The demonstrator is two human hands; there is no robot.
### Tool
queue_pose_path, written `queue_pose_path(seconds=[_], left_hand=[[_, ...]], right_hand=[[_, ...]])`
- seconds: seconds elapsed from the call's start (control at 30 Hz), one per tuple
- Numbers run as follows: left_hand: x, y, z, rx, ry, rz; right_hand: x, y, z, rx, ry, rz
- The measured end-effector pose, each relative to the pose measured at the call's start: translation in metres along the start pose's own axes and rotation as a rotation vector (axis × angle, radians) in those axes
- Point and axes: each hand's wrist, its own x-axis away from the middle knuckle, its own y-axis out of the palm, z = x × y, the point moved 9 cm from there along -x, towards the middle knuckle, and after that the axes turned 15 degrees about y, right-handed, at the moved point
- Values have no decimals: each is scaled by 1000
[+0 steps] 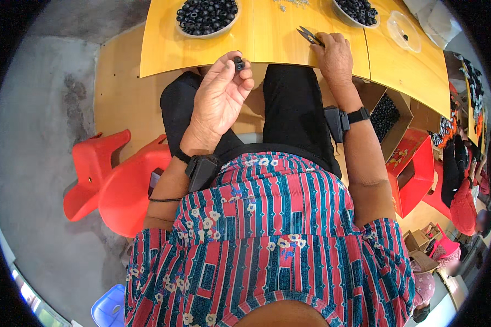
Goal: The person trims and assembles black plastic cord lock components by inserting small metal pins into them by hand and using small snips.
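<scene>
My left hand point(219, 97) is raised over my lap and pinches a small black round part point(238, 62) between thumb and fingertips. My right hand point(334, 54) rests on the edge of the yellow wooden table point(267, 38) and grips small metal pliers point(309, 36), whose jaws point up-left over the tabletop. A shallow dish of several black round parts point(206, 15) sits on the table above my left hand. A second dish of black parts point(358, 11) lies beyond my right hand. Both wrists carry black strapped devices.
A clear empty plastic bowl point(403, 30) sits at the table's right. A cardboard box of black parts point(386, 115) and a red box point(412, 166) stand at my right. Red plastic stools point(114, 180) stand at my left on the concrete floor. Another person sits at far right.
</scene>
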Motion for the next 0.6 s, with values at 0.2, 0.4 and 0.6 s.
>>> queue_pose_path(seconds=[0.2, 0.4, 0.6], left_hand=[[4, 5, -2, 14, -38, 46], [7, 0, -1, -2, -23, 36], [9, -10, 0, 6, -2, 79]], right_hand=[[2, 10, -5, 135, -73, 9], [5, 14, -14, 217, -199, 81], [2, 1, -3, -111, -91, 13]])
